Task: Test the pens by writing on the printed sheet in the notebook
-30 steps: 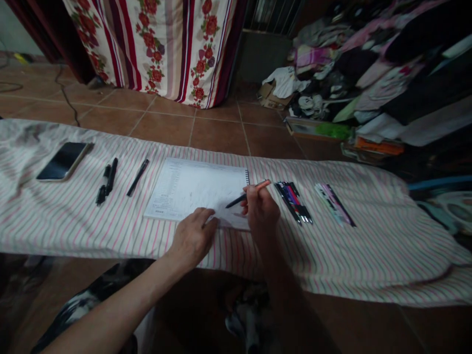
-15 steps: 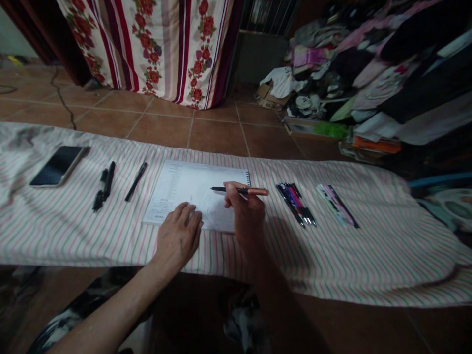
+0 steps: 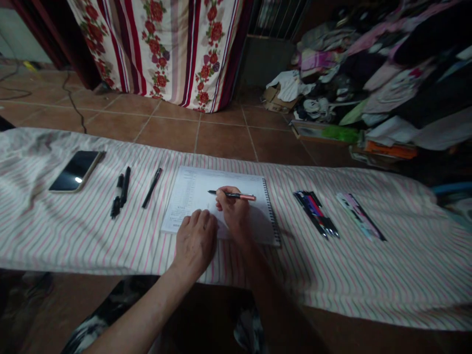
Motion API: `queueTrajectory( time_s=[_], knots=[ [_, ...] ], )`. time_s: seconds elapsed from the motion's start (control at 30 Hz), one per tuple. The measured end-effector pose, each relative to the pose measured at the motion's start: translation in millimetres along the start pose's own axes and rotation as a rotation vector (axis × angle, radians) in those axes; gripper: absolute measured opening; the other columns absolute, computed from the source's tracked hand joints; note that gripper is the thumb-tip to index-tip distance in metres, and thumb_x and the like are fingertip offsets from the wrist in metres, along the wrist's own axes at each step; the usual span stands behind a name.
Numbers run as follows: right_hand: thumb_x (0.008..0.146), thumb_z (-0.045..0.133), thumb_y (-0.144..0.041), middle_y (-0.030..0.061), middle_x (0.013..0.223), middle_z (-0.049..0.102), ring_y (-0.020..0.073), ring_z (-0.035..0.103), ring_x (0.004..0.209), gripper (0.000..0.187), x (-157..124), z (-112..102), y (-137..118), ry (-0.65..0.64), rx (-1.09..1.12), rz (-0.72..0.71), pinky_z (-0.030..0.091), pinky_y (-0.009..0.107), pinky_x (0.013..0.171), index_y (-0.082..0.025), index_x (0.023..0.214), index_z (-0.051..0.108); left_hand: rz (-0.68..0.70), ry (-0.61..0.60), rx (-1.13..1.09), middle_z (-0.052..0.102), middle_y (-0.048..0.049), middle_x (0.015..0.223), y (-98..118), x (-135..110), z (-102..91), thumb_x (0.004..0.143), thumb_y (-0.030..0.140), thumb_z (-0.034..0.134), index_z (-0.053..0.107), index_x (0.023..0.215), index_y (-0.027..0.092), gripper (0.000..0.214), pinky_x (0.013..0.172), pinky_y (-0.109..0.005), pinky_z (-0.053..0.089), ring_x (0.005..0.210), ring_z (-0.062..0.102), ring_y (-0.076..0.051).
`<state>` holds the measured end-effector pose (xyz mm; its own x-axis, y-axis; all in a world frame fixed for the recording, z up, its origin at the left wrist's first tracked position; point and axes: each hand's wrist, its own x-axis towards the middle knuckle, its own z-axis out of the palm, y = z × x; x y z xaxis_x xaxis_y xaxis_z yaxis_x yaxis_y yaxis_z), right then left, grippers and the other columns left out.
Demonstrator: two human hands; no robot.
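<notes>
Clamped on a black pen (image 3: 236, 195) with a copper-toned end, a right hand (image 3: 235, 211) holds it over an open notebook (image 3: 254, 183), the bare tip pointing left. Whether the tip touches the page cannot be told. Flat and holding nothing, the left hand (image 3: 195, 241) lies across the near edge of the notebook, fingers together, just left of the right hand.

The notebook rests on a striped cloth (image 3: 405, 280), its binding (image 3: 272, 212) to the right and small print down the left side of the page. To its left lie a lone pen (image 3: 152, 188), a group of black pens (image 3: 126, 186) and, farthest left, a phone (image 3: 76, 170). To the right sit a bundle of dark pens (image 3: 317, 215) and, beyond it, a set of pale pens (image 3: 359, 216); neither hand touches them.

Penwork appears under way, judging by the grip and the bare tip. Marks by the tip are too faint to read, and the hands cover part of the page, so how much is finished or left cannot be judged.
</notes>
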<state>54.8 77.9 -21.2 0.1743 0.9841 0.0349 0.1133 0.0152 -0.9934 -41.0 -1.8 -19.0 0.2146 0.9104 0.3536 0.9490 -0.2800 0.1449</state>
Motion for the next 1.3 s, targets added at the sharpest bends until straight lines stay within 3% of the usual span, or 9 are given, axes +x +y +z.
queueTrajectory(
  time_s=[0.27,0.53,0.7,0.8,1.1,1.3],
  knots=[
    [0.074,0.055,-0.039,0.0001,0.054,0.061,0.0138,0.062,0.051,0.026,0,11,4,-0.014,-0.08,0.008,0.049,0.022,0.05,-0.017,0.082,0.065,0.011,-0.102,0.016,0.062,-0.0057,0.091,-2,2,-5.2,0.083,0.015,0.048,0.057,0.088,0.019,0.011,0.067,-0.038,0.041,0.087,0.054,-0.024],
    [0.077,0.052,-0.037,0.0021,0.054,0.062,0.0149,0.061,0.051,0.024,-4,4,5,-0.083,-0.236,0.009,0.049,0.023,0.051,-0.018,0.075,0.066,0.015,-0.104,-0.004,0.061,-0.0048,0.086,-1,1,-6.2,0.084,0.014,0.047,0.057,0.086,0.02,0.011,0.067,-0.037,0.039,0.084,0.053,-0.023],
    [0.081,0.05,-0.039,0.0067,0.073,0.068,0.0152,0.063,0.062,0.029,-4,6,14,0.086,-0.221,-0.197,0.051,0.026,0.06,-0.016,0.089,0.066,-0.005,-0.126,-0.002,0.061,-0.0048,0.086,1,2,-7.4,0.084,0.014,0.047,0.056,0.084,0.02,0.011,0.067,-0.037,0.039,0.083,0.053,-0.024],
    [0.082,0.05,-0.038,0.007,0.074,0.068,0.0154,0.063,0.063,0.029,-2,6,17,0.143,-0.198,-0.265,0.05,0.026,0.06,-0.015,0.091,0.065,-0.019,-0.14,0.01,0.061,-0.0041,0.086,3,3,-7.4,0.085,0.015,0.045,0.056,0.084,0.021,0.012,0.067,-0.037,0.038,0.084,0.053,-0.024],
    [0.079,0.053,-0.037,-0.0005,0.059,0.059,0.0121,0.057,0.053,0.025,-2,-1,8,0.117,-0.076,-0.183,0.046,0.023,0.051,-0.016,0.087,0.063,-0.029,-0.157,0.048,0.061,-0.0037,0.087,3,5,-8.7,0.084,0.015,0.046,0.056,0.083,0.022,0.012,0.067,-0.038,0.036,0.084,0.052,-0.024],
    [0.078,0.054,-0.038,0.002,0.071,0.063,0.0124,0.058,0.061,0.029,-1,-18,4,0.103,-0.061,-0.19,0.048,0.025,0.06,-0.015,0.094,0.061,-0.024,-0.128,0.088,0.06,-0.0048,0.082,4,5,-9.3,0.084,0.016,0.046,0.057,0.081,0.021,0.012,0.067,-0.038,0.035,0.081,0.052,-0.025]
  ],
)
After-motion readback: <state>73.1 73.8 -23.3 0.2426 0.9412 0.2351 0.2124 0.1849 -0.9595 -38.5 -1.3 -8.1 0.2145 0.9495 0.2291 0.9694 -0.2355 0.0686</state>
